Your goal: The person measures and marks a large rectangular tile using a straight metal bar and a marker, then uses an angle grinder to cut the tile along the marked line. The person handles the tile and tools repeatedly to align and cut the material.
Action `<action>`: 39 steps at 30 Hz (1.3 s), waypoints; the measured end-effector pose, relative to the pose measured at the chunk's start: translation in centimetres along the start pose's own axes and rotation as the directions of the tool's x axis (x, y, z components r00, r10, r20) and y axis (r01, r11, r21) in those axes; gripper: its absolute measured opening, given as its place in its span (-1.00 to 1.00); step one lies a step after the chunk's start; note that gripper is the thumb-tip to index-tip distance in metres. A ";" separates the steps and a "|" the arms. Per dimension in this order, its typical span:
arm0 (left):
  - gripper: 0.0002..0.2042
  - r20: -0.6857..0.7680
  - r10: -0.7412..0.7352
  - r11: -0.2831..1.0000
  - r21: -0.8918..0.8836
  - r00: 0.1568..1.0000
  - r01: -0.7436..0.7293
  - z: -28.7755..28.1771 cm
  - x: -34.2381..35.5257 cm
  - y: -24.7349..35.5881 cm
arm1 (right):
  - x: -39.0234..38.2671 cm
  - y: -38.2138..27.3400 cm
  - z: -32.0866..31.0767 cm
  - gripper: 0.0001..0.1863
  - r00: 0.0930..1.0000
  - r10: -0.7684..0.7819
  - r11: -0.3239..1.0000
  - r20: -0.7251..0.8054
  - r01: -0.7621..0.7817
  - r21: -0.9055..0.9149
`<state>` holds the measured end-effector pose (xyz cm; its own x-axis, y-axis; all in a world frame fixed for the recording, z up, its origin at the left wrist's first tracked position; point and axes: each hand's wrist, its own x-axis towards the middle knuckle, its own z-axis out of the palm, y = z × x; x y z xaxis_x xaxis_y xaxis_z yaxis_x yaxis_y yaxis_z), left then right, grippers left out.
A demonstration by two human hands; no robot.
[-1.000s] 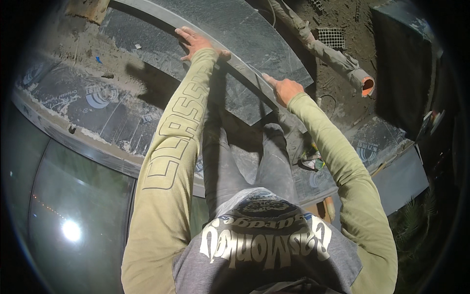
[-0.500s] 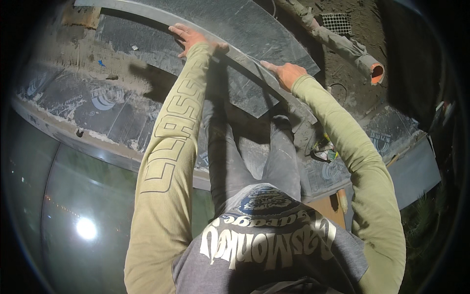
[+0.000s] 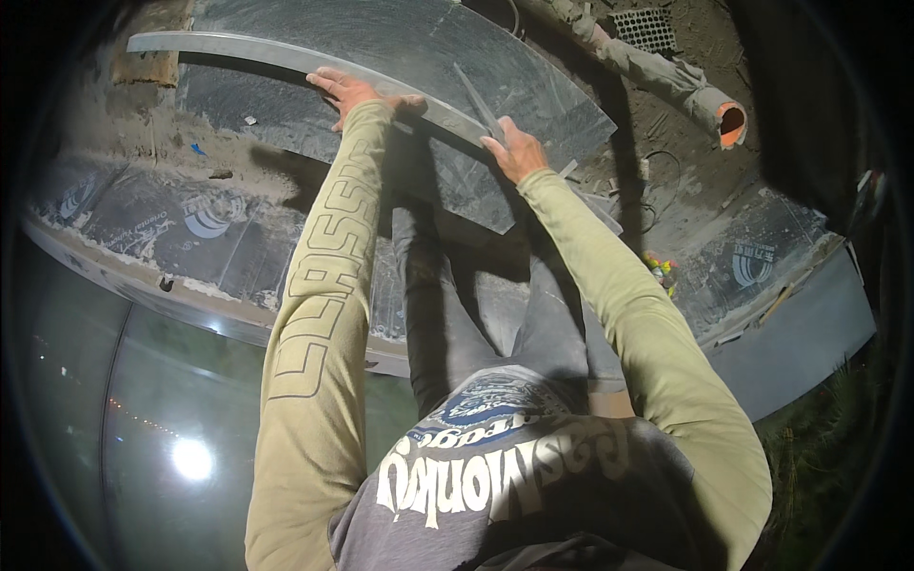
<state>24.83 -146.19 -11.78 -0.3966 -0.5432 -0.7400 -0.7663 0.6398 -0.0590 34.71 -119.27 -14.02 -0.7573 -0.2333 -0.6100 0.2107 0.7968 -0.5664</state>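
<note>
A long pale metal straightedge bar (image 3: 228,44) lies across a dark stone slab (image 3: 543,90), bowed in the fisheye view. My left hand (image 3: 347,93) rests on the bar with its fingers spread and its thumb stretched to the right. Farther right along the bar, my right hand (image 3: 516,150) is closed round a thin grey pointed tool (image 3: 476,100). The tool's tip points away from me, over the slab beyond the bar; I cannot tell whether it touches the stone. Its exact kind is unclear, and the fingers hide its near end.
An orange pipe (image 3: 731,124) in a dusty wrap lies at the far right, beside a perforated grey piece (image 3: 644,30). Printed dark membrane (image 3: 205,214) covers the ledge near me. A wooden block (image 3: 145,68) sits under the bar's left end. Reflective panels (image 3: 162,409) lie below.
My right hand has moved left along the bar, and the pointed tool now shows plainly, angled over the slab. My left hand stays on the bar. The whole view has shifted slightly.
</note>
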 end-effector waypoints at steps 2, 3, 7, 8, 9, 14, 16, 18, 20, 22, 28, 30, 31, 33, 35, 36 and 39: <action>0.67 -0.011 0.008 1.000 -0.004 1.000 -0.008 0.3 0.4 -0.2 | 0.6 0.0 1.0 -0.62 0.999 0.000 0.999 -0.053 0.002 0.034; 0.66 -0.044 0.018 1.000 -0.002 0.999 -0.018 0.6 0.9 -0.7 | 0.6 -0.3 1.4 -0.63 0.997 0.001 0.999 -0.080 0.003 0.052; 0.61 -0.087 0.044 0.999 0.022 0.995 -0.043 1.4 -0.3 -0.5 | 0.4 -1.2 1.1 -0.67 0.994 0.085 0.995 -0.067 -0.081 0.060; 0.60 -0.078 0.056 0.998 0.031 0.995 -0.054 1.4 -1.5 0.3 | 0.3 -1.2 0.6 -0.68 0.991 0.115 0.992 -0.061 -0.112 0.053; 0.58 -0.110 0.133 0.987 0.110 0.985 -0.121 2.4 -2.4 0.2 | 0.3 -1.3 0.2 -0.70 0.989 0.142 0.989 -0.049 -0.140 0.041; 0.52 -0.055 0.208 0.944 0.274 0.976 -0.186 7.8 -8.5 2.1 | 0.2 -1.6 0.2 -0.68 0.988 0.157 0.986 -0.002 -0.157 0.049; 0.55 -0.094 0.218 0.939 0.291 0.971 -0.182 8.7 -8.1 1.8 | 0.3 -1.6 0.0 -0.68 0.992 0.128 0.990 -0.008 -0.127 0.054; 0.56 -0.096 0.223 0.935 0.302 0.970 -0.185 8.9 -8.1 2.3 | 0.4 -0.9 0.3 -0.68 0.994 0.104 0.993 -0.012 -0.104 0.062; 0.58 -0.074 0.195 0.936 0.313 0.978 -0.163 8.8 -8.4 3.0 | -0.4 0.5 -0.1 -0.67 0.997 0.080 0.995 0.016 -0.080 0.062; 0.59 -0.098 0.172 0.945 0.297 0.980 -0.136 8.7 -8.0 2.4 | -3.0 0.1 -2.3 -0.70 0.993 0.072 0.997 0.095 -0.072 0.001; 0.61 -0.096 0.147 0.958 0.262 0.984 -0.118 8.2 -8.4 2.7 | -4.9 0.9 -7.1 -0.78 0.937 -0.027 0.950 0.349 0.133 -0.281; 0.62 -0.089 0.147 0.957 0.266 0.985 -0.118 8.1 -8.7 2.7 | -2.4 0.3 -6.6 -0.79 0.924 -0.078 0.915 0.374 0.215 -0.341; 0.61 -0.092 0.149 0.960 0.251 0.985 -0.122 8.2 -8.7 2.8 | -1.7 0.2 -6.5 -0.79 0.918 -0.087 0.906 0.386 0.234 -0.353; 0.60 -0.100 0.143 0.968 0.223 0.985 -0.118 8.3 -8.4 2.6 | -0.5 -1.2 -7.2 -0.80 0.902 -0.108 0.885 0.418 0.279 -0.372; 0.58 -0.105 0.145 0.967 0.227 0.984 -0.118 8.3 -8.3 2.5 | -0.2 -1.9 -7.8 -0.78 0.888 -0.085 0.884 0.452 0.277 -0.377; 0.58 -0.104 0.146 0.966 0.230 0.984 -0.118 8.2 -8.5 2.6 | -0.1 -2.2 -7.6 -0.78 0.890 -0.067 0.885 0.451 0.261 -0.385; 0.58 -0.128 0.160 0.962 0.244 0.979 -0.126 8.5 -8.4 2.4 | 0.2 -3.6 -7.3 -0.78 0.892 0.010 0.892 0.451 0.196 -0.408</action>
<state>30.60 -135.46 -11.39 -0.5755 -0.4987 -0.6482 -0.5638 0.8160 -0.1272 29.27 -118.13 -8.06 -0.3948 -0.4517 -0.8000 -0.2128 0.8921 -0.3986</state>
